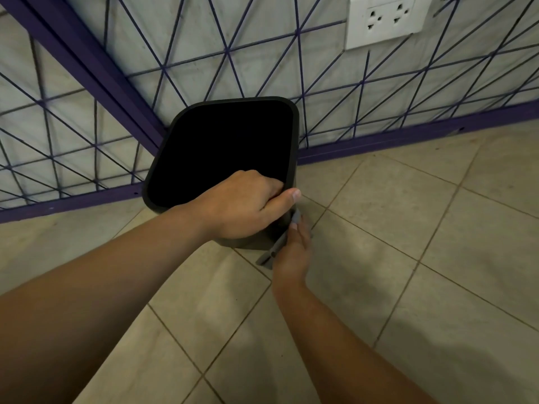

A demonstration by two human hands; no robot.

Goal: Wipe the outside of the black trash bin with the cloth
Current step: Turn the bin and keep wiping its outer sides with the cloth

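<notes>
I am looking down at a floor [423, 301] of pale beige tiles with thin dark grout lines running diagonally across my view. The black trash bin [221, 153] stands on it in the corner, its open top facing me. A purple frame [408, 138] runs along the floor's far edge behind the bin.

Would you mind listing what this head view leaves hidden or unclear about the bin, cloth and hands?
- Trash bin inside: only blackness, contents unreadable.
- Bin's near wall: covered by the left hand, which grips the rim.
- Cloth: mostly behind the right hand pressing it to the bin.
- Left-hand fingers: curled inside the rim, unseen.
</notes>
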